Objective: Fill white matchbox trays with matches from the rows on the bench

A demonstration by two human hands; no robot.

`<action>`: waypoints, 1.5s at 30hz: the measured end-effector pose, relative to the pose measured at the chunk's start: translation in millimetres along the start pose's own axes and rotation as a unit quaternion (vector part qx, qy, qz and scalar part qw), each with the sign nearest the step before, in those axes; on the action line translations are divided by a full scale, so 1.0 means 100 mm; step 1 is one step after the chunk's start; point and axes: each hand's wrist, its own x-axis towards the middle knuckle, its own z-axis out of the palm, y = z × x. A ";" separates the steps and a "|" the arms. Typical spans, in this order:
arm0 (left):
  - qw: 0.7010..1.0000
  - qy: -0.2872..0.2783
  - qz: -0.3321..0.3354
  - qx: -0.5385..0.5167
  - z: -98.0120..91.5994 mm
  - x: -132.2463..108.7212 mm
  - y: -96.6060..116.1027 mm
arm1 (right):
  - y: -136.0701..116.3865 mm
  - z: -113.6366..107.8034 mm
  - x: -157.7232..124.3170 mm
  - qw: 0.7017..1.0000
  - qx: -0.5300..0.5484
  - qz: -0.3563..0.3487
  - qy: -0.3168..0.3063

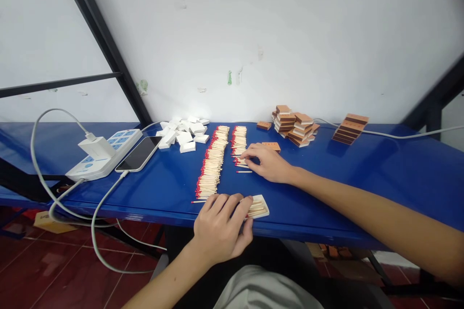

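My left hand [223, 227] grips a small white matchbox tray [266, 208] by its left end, at the table's front edge. Matches [256, 208] lie lengthwise in that tray; my fingers cover its left part. Farther back, my right hand [270, 161] has its thumb and fingertips pinched on red-tipped matches at the near end of the shorter match row [239, 139]. A single match [244, 172] lies just in front of those fingers. To the left runs a longer row of matches [212, 164], heads pointing left.
White empty trays [186, 133] are heaped at the back. Brown matchboxes [299, 128] stand stacked at back right, near a leaning striped block of boxes [351, 129]. A phone [139, 153], power strip [108, 152] and looping cables [96, 222] occupy the left of the blue table [308, 212].
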 end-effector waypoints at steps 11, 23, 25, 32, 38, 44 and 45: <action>1.000 -0.001 0.001 0.000 0.00 0.00 0.00 | -0.11 -0.08 -0.03 0.999 0.021 -0.031 -0.016; 1.000 -0.008 -0.002 0.000 0.02 -0.01 -0.01 | -0.09 -0.06 -0.03 0.999 0.016 -0.010 -0.030; 1.000 -0.009 -0.003 0.002 0.01 -0.02 0.00 | -0.09 -0.06 -0.02 0.999 0.020 -0.011 -0.031; 1.000 -0.011 -0.005 0.003 0.00 -0.02 0.00 | -0.05 -0.04 -0.03 0.999 0.016 -0.022 -0.033; 1.000 -0.012 -0.003 0.002 0.01 -0.02 0.00 | -0.03 -0.03 -0.03 0.999 0.018 -0.034 -0.036; 1.000 -0.015 -0.002 0.003 0.01 -0.03 0.00 | -0.05 -0.05 -0.03 0.997 0.030 -0.055 -0.037; 1.000 -0.015 -0.002 0.003 0.01 -0.02 -0.01 | -0.05 -0.06 -0.03 0.997 0.034 -0.056 -0.037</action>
